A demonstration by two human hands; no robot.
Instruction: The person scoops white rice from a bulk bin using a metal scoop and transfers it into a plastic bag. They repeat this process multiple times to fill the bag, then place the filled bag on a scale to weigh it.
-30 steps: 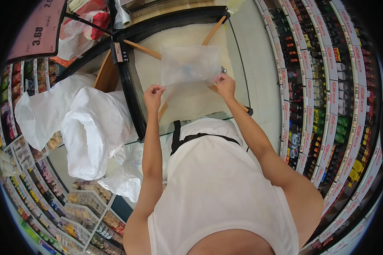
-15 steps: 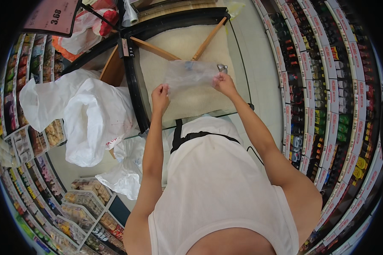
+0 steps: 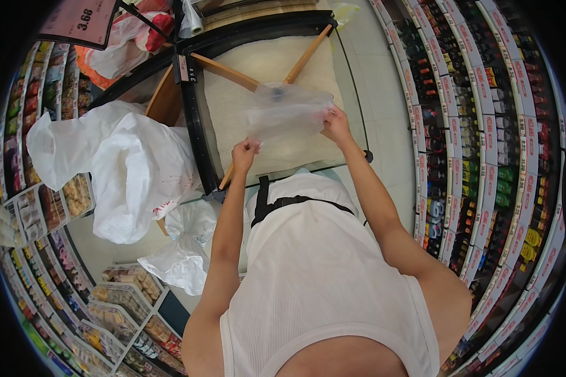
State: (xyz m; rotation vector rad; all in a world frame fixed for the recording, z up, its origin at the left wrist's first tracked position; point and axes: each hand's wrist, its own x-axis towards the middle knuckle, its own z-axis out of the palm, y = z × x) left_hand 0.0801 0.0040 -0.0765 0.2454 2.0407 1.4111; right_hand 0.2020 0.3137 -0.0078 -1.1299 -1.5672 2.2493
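Note:
A thin, clear plastic bag (image 3: 289,112) is stretched between my two hands over a glass-sided, black-edged bin of pale grain that looks like rice (image 3: 232,113). My left hand (image 3: 245,154) pinches the bag's near left corner. Higher up, my right hand (image 3: 337,124) pinches its right edge. Wooden strips (image 3: 309,55) cross over the grain, and the bag hides where they meet. The end of one strip shows beside my left wrist.
A large white plastic sack (image 3: 132,176) bulges at the left, with a crumpled white bag (image 3: 179,251) below it. Bottle shelves (image 3: 478,138) line the right side. Snack shelves and packaged-food bins (image 3: 122,308) fill the left. A price sign (image 3: 78,22) hangs at upper left.
My left hand has moved slightly right and nearer to me, tilting the bag. My right hand has shifted a little right. A small silvery thing beside my right hand no longer shows.

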